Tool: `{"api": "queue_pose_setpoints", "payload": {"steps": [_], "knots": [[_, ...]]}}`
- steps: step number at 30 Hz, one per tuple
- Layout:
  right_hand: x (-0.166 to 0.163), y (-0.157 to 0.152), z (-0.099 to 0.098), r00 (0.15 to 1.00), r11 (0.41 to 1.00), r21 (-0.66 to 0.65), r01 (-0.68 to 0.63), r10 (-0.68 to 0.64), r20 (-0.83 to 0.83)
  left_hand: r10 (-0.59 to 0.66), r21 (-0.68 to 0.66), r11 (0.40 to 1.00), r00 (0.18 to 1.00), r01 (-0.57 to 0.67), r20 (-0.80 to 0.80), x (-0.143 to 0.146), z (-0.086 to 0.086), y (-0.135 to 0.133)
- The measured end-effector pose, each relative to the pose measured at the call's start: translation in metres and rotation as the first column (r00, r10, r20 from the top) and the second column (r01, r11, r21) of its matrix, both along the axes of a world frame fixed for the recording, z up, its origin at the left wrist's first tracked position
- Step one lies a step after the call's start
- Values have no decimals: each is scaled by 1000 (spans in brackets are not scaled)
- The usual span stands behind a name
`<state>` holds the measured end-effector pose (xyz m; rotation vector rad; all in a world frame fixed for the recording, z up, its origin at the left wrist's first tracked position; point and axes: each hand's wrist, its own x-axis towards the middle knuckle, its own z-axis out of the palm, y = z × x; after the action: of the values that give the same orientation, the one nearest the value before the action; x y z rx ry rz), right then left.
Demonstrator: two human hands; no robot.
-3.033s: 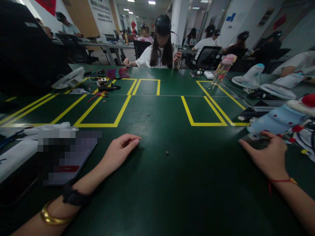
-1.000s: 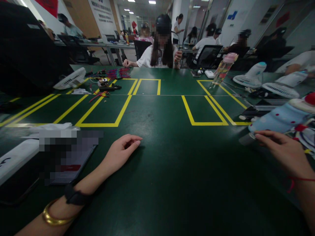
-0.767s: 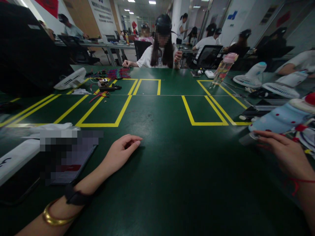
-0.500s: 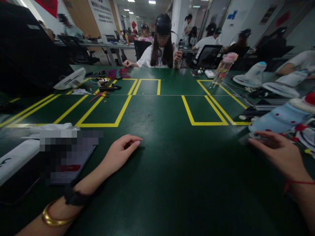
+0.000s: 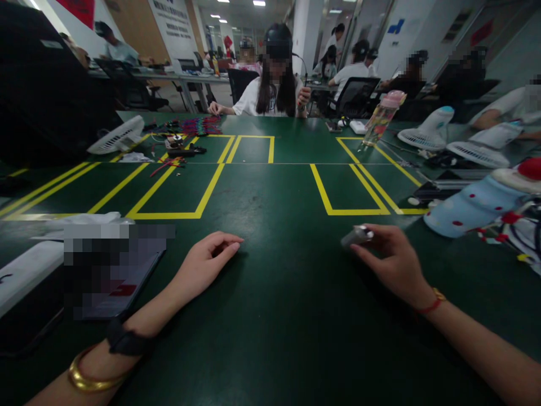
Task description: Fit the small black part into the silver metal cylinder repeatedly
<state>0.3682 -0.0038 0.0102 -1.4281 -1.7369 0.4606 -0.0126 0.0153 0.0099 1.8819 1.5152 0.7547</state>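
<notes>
My left hand (image 5: 215,254) rests on the dark green table (image 5: 270,293), with its fingers curled and the thumb tip close against the index finger. Nothing shows between them. Over the table to the right, my right hand (image 5: 391,259) grips a small translucent grey object (image 5: 351,239) with a shiny metal end, shaped like a lighter. The thumb and fingers hold it at the metal end, and its grey body points left. Blur hides its finer details.
A phone-like dark slab (image 5: 146,282) and a white case (image 5: 31,276) lie left. At right stands a tilted-looking blue bottle (image 5: 473,200) beside cables (image 5: 519,237). Yellow tape (image 5: 359,212) marks the table. Across it sits a person (image 5: 276,84) near a pink-lidded bottle (image 5: 382,118) and white fans (image 5: 431,129).
My right hand has moved left from beside the blue bottle toward the table's middle, carrying the small grey object. My left hand has stayed in place.
</notes>
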Motion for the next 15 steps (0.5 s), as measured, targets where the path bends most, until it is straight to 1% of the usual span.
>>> {"api": "queue_pose_setpoints", "payload": {"steps": [1,3,4,6,8,10,12,15], "knots": [[-22,0,0,993,993,-9,-118,118,-7,5,-2,1000,1000,-5,-4,0,0,0],[-60,1,1,956,957,-16,-291,290,-28,12,-4,1000,1000,-12,-6,-2,0,-1],[-74,2,1,937,937,-19,-349,348,-25,15,-4,1000,1000,-15,-2,-3,-1,-1],[-92,3,0,908,908,-31,-418,419,10,18,-4,1000,1000,-18,8,-5,-2,-1],[-97,4,-1,893,895,-46,-444,446,56,21,-2,1000,1000,-21,12,-3,-2,-1],[-96,4,-4,894,895,-65,-442,445,57,7,19,1000,1000,-7,2,5,0,-1],[-93,4,-8,905,902,-76,-425,426,-11,-44,68,997,999,45,-9,21,5,-2],[-93,6,-14,911,911,-93,-403,389,-137,-192,153,970,981,187,25,54,17,-3]]}}
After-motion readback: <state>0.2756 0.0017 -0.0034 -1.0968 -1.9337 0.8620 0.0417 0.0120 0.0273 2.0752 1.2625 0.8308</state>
